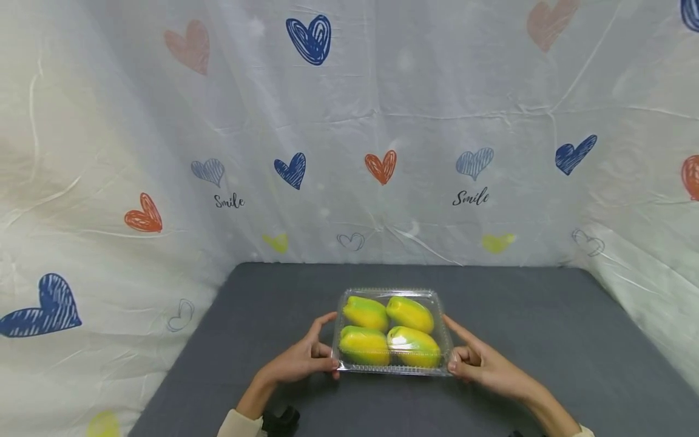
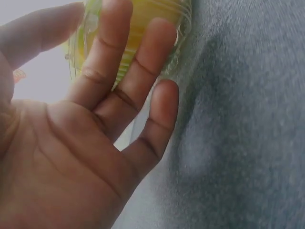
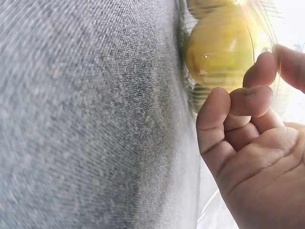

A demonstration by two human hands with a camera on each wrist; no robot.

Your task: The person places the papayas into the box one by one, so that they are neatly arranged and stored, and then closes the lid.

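Note:
A clear plastic clamshell box (image 1: 391, 369) lies on the dark grey cloth, its lid seemingly down. Inside are several yellow-green fruits (image 1: 364, 346), mango-like in shape, in two rows. My left hand (image 1: 297, 361) holds the box's left side, thumb at the near corner and index finger farther along the edge. On the opposite side, my right hand (image 1: 488, 367) pinches the rim near the front corner, index finger stretched along the side. The left wrist view shows the other left fingers (image 2: 145, 62) against or beside the wall. In the right wrist view, the right fingers (image 3: 214, 114) curl by the ribbed wall.
Dark grey cloth (image 1: 295, 291) covers the table under the box. Behind and at both sides hangs a pale curtain (image 1: 338, 91) printed with hearts and the word "Smile". A black strap or device (image 1: 281, 420) sits at my left wrist.

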